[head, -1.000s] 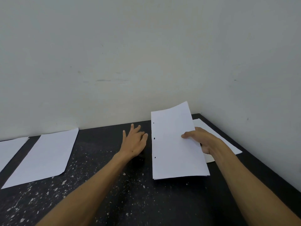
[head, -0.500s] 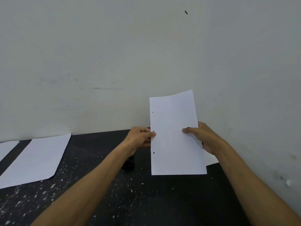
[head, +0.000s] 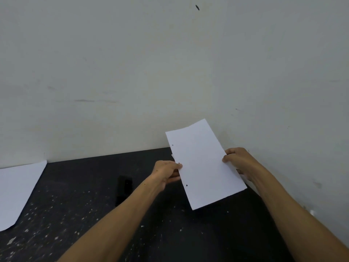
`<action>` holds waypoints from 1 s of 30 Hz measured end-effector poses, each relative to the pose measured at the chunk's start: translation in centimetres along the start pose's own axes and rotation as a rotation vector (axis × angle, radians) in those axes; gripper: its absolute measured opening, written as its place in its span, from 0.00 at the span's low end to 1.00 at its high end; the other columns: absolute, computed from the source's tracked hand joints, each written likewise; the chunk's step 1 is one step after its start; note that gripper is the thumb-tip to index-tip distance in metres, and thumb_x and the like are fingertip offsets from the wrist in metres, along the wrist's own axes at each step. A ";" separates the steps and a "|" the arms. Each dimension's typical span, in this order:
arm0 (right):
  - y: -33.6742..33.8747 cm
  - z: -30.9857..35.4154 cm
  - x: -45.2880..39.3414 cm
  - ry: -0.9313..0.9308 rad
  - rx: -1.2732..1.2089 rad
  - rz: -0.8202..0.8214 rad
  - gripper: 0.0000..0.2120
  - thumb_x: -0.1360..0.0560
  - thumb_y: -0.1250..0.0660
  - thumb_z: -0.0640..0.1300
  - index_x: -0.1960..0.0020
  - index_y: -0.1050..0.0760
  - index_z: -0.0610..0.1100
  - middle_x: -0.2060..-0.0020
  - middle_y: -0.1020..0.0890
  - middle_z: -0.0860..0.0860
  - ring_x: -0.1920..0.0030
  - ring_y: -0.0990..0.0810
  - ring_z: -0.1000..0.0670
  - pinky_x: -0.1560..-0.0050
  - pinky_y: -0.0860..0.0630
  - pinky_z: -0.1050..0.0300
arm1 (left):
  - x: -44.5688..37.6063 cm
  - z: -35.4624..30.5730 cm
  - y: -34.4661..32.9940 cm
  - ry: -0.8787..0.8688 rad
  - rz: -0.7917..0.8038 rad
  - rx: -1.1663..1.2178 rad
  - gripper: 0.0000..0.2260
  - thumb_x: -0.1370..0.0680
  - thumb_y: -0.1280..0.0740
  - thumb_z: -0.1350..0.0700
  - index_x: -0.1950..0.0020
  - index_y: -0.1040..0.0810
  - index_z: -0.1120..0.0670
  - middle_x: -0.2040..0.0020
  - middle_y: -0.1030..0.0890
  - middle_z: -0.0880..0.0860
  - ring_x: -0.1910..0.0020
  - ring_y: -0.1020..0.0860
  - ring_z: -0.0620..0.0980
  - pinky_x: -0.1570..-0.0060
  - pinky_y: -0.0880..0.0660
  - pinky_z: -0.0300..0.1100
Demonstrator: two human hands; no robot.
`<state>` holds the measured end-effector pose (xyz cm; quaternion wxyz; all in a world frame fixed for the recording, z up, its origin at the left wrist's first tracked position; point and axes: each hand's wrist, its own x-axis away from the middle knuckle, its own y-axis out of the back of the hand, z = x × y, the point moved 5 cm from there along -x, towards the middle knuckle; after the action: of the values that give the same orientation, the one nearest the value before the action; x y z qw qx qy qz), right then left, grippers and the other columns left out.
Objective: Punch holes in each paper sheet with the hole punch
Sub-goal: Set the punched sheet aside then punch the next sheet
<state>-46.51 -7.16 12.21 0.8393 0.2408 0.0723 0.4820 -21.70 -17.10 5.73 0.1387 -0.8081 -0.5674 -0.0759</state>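
Flat white rectangular paper sheet (head: 204,165), two round holes

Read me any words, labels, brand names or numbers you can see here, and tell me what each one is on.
None can be read.
White paper sheet held in both hands: blank, only punched holes along its left edge.
Black hole punch on the table: dark and blurred, no label readable.
White sheet lying at left: blank.

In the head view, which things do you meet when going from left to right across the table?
Flat paper sheet → black hole punch → left hand → held punched sheet → right hand.
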 end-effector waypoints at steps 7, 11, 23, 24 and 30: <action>-0.2 -4.1 -5.8 -0.088 0.180 -0.091 0.05 0.27 0.34 0.32 0.57 0.22 0.40 0.58 0.20 0.44 0.59 0.23 0.44 0.58 0.28 0.56 | -4.4 3.3 -3.0 0.098 -0.036 -0.101 0.06 0.23 0.27 0.62 0.47 0.18 0.63 0.52 0.13 0.58 0.55 0.14 0.54 0.59 0.16 0.44; -0.6 -5.2 -8.2 -0.110 0.229 -0.116 0.06 0.28 0.36 0.33 0.58 0.26 0.43 0.60 0.23 0.44 0.59 0.25 0.45 0.58 0.29 0.56 | -6.5 4.0 -3.9 0.117 -0.057 -0.170 0.05 0.22 0.29 0.62 0.48 0.19 0.63 0.53 0.14 0.60 0.60 0.15 0.53 0.62 0.17 0.42; -2.6 -6.2 -11.9 -0.116 0.305 -0.145 0.12 0.26 0.39 0.31 0.63 0.34 0.44 0.64 0.30 0.47 0.63 0.32 0.47 0.63 0.36 0.59 | -9.1 2.7 -4.1 -0.014 -0.068 -0.629 0.04 0.23 0.34 0.64 0.50 0.22 0.57 0.61 0.14 0.56 0.62 0.14 0.50 0.64 0.16 0.42; -2.7 -6.4 -12.1 -0.114 0.312 -0.145 0.12 0.26 0.40 0.30 0.63 0.34 0.43 0.64 0.30 0.47 0.63 0.32 0.46 0.64 0.36 0.59 | -9.2 2.6 -4.1 -0.018 -0.060 -0.659 0.06 0.24 0.35 0.64 0.48 0.22 0.58 0.61 0.14 0.56 0.62 0.14 0.50 0.64 0.16 0.42; -3.0 -7.9 -12.9 -0.121 0.305 -0.142 0.08 0.26 0.38 0.31 0.53 0.21 0.32 0.55 0.20 0.42 0.54 0.22 0.42 0.54 0.27 0.57 | -9.4 2.4 -4.3 -0.003 -0.048 -0.701 0.04 0.24 0.35 0.64 0.51 0.23 0.58 0.61 0.14 0.57 0.61 0.13 0.51 0.62 0.15 0.44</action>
<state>-53.78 -16.68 2.51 0.8279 0.3881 0.1106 0.3896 -29.05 -23.44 1.39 -0.1499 -0.7930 -0.5260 -0.2684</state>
